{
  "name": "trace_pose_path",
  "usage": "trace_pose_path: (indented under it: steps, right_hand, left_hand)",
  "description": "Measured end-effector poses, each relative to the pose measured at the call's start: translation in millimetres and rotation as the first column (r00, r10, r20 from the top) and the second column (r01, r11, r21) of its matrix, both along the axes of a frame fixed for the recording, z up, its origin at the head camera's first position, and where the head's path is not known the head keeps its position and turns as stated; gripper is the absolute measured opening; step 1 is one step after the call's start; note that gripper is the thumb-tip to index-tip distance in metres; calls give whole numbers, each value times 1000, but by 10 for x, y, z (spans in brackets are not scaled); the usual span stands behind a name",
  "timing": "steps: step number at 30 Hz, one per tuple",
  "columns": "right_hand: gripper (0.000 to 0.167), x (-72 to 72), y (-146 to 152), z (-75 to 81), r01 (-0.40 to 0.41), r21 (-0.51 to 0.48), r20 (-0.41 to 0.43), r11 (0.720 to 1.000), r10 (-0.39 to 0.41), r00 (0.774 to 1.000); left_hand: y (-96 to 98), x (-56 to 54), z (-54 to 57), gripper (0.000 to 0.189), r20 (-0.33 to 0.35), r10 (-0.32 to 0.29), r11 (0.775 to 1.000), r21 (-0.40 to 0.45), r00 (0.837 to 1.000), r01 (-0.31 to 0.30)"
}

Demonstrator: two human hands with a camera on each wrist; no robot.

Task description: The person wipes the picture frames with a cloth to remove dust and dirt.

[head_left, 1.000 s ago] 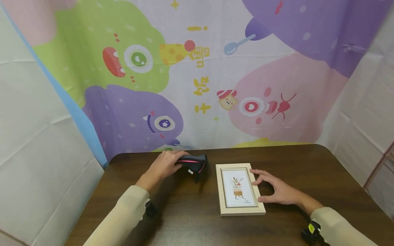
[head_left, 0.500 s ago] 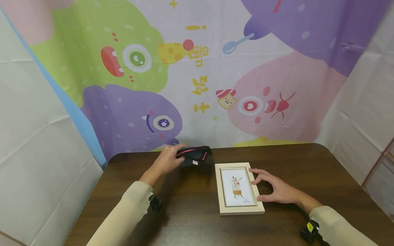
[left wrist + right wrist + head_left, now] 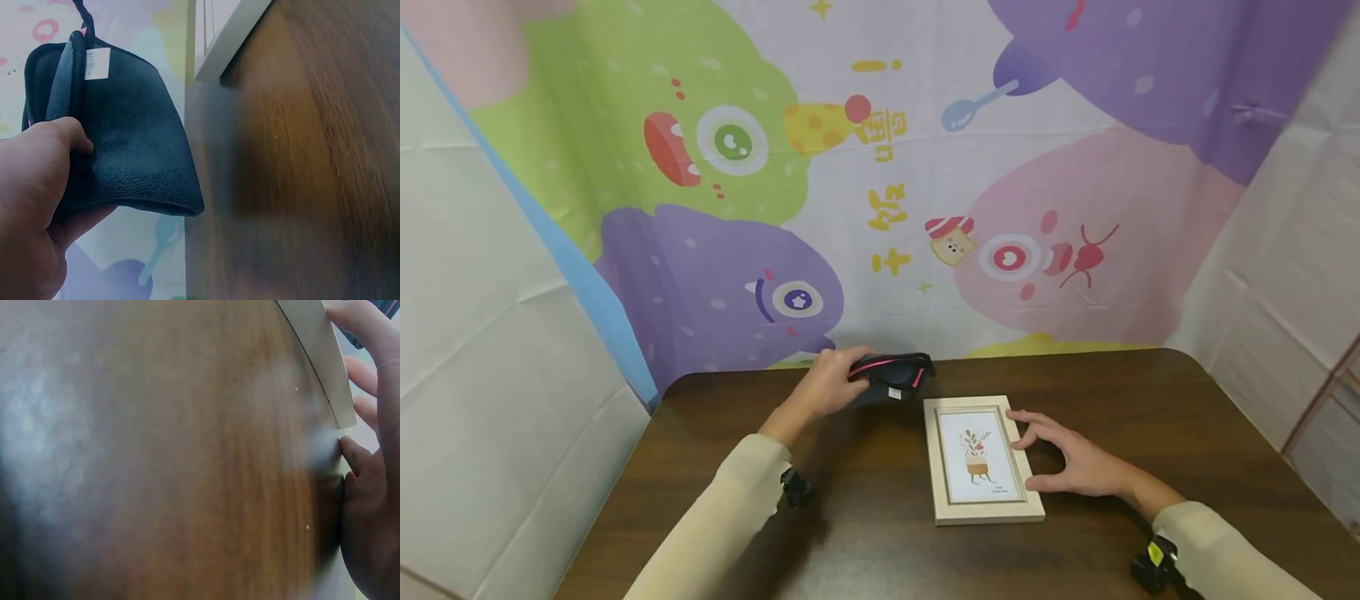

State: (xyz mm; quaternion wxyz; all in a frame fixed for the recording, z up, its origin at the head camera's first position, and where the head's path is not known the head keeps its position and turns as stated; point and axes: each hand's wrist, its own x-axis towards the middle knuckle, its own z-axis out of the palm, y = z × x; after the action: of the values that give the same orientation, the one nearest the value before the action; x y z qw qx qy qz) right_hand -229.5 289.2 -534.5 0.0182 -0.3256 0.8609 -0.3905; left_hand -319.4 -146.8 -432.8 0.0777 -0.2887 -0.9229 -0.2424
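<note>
My left hand [image 3: 825, 385] pinches a dark, soft, folded cloth item [image 3: 891, 372] with pink trim, a white tag and a black strap, at the table's back edge. In the left wrist view, thumb and fingers squeeze one end of this plush cloth [image 3: 134, 131], which hangs raised above the surface; its exact kind is unclear. A cream picture frame [image 3: 931, 462] with a potted-plant print lies face up to its right. My right hand [image 3: 1075, 461] rests by the frame's right side, fingers and thumb spread and touching its edge. The right wrist view catches the frame's side [image 3: 328, 362].
Both hands work over a dark brown wooden table [image 3: 865, 550] with rounded back corners. Behind it hangs a cartoon-printed cloth [image 3: 895, 308], close to the left hand. Pale sheets [image 3: 497, 333] wall in the left and right sides.
My left hand has lifted the dark cloth item slightly and carried it rightward, nearer the picture frame's top. The right hand and the frame have stayed in place.
</note>
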Motion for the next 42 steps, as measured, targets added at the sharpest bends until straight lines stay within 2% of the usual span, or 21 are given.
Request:
trace_pose_path:
  steps: [10, 15, 25, 33, 38, 42]
  right_hand:
    - [37, 2, 5, -7, 18, 28, 2, 999, -18, 1000]
    - [37, 3, 14, -15, 28, 39, 8, 999, -29, 1000]
    - [36, 10, 9, -7, 27, 26, 6, 999, -27, 1000]
    - [37, 12, 14, -14, 16, 1, -2, 1000, -16, 1000]
    - [37, -1, 10, 3, 22, 19, -5, 1000, -22, 1000]
    - [36, 0, 7, 26, 35, 50, 20, 998, -36, 999]
  left_hand:
    - [208, 9, -53, 43, 12, -50, 999, -7, 999, 51]
    - [306, 20, -92, 44, 23, -56, 998, -1, 998, 56]
    - [499, -83, -192, 39, 20, -42, 999, -28, 999, 42]
    - [615, -68, -255, 39, 116, -78, 996, -40, 990, 83]
    - [666, -22, -304, 39, 138, -90, 992, -72, 986, 101]
    - [694, -9, -338, 37, 131, -85, 993, -76, 988, 95]
